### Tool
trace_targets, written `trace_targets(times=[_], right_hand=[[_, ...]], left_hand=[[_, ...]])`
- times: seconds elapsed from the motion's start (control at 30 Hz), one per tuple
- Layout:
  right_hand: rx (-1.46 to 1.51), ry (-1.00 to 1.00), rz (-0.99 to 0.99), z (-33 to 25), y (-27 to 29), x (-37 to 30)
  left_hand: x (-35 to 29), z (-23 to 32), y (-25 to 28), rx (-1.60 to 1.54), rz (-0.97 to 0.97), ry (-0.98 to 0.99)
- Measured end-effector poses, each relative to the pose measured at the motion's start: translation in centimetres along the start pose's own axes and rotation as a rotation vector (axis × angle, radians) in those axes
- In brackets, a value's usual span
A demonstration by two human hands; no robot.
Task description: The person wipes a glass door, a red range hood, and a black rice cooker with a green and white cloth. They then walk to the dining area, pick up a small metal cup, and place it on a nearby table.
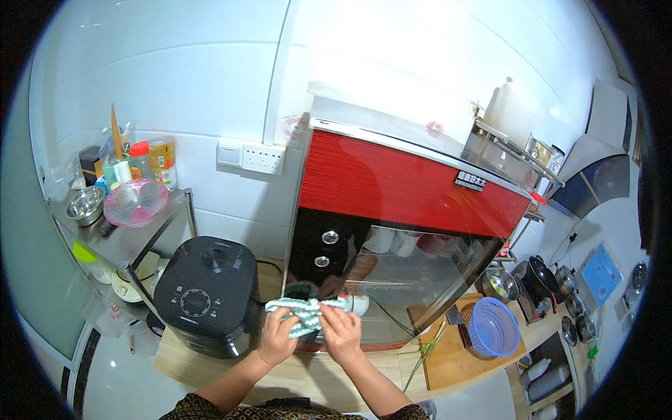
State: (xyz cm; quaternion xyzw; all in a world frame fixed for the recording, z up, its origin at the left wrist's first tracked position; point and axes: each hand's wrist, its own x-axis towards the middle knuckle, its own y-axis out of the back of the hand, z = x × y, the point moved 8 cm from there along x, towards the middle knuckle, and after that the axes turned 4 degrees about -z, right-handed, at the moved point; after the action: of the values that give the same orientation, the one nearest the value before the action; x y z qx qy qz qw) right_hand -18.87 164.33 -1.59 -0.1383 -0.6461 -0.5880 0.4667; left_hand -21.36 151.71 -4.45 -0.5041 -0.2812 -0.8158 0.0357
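A green-and-white striped cloth is bunched up between my two hands in front of the cabinet. My left hand grips its lower left part, fingers closed. My right hand pinches the folds at its right side. Just beyond my right hand lies a white cylindrical container, partly covered by the cloth. Behind them stands a red and black cabinet with a dark glass front that reflects an arm. To the left of my hands sits a black rice cooker with a round dial panel.
At the left, a metal shelf carries a steel bowl, a pink-rimmed basin and jars. To the right are a wooden cutting board, long green stalks and a blue basket. Pans stand farther right.
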Motion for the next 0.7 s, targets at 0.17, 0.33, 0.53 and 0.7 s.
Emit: trace_targets(times=[0.17,0.33,0.53,0.7], right_hand=[[-0.266,-0.169,0.273,5.6,7.1,2.6],[-0.354,-0.161,0.463,8.9,11.7,5.7],[-0.361,-0.057,0.528,12.7,12.9,4.1],[-0.385,-0.191,0.564,17.5,13.5,-1.1]], left_hand=[[6.9,5.6,-0.8,0.114,-0.034,-0.235],[13.0,10.2,-2.1,0.261,0.087,-0.368],[15.5,13.2,-5.7,0.283,0.114,-0.438],[15.7,16.5,-10.5,0.243,-0.010,-0.561]])
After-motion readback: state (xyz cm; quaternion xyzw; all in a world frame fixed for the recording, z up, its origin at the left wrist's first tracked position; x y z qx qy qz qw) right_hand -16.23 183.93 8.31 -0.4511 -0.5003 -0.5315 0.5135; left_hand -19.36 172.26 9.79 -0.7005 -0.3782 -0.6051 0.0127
